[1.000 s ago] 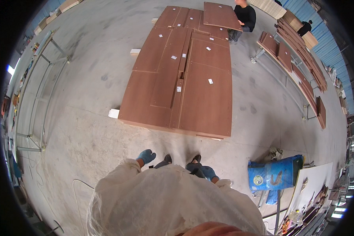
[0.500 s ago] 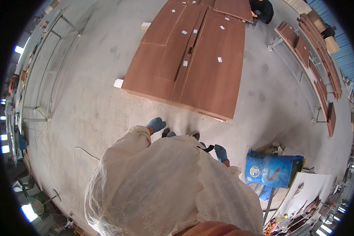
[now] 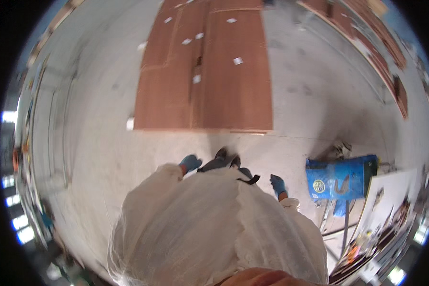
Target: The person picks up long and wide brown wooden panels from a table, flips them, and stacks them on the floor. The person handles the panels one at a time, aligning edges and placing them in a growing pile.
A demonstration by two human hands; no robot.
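Could stub a shoe (image 3: 220, 153) against the near edge of the brown panels (image 3: 243, 90), laid out flat straight ahead, across a strip of concrete floor (image 3: 314, 114), if stepping in without looking down. Could catch a foot, too, on the white block (image 3: 130, 124) poking out at their near left corner. Worth watching for pinched fingers at the dark gap (image 3: 199, 59) running lengthwise between panels, should any be lifted or shoved, and for scuffed faces or torn white labels (image 3: 238, 61) from dragging one across another. Might also snag the loose black strap (image 3: 255, 179) on a panel corner when bending close.

Low in front of the white smock (image 3: 200, 224), both in blue gloves and well apart: left hand (image 3: 190, 162) near the shoes; right hand (image 3: 277, 185) out toward the blue sack (image 3: 341, 178), without touching it. Nothing visible held in either. Hard to be sure through the blur, though; cannot tell curled fingers from spread ones.

Underfoot, pale grey concrete, marked with darker smudges. At left, a long metal frame (image 3: 65, 131), badly smeared. At upper right, more brown boards (image 3: 383, 40) in a long row. Beyond the sack, a tilted white board (image 3: 391, 190) with mixed clutter (image 3: 367, 243) below. Towards the rim, only bent shapes and bright patches, too unclear for naming.
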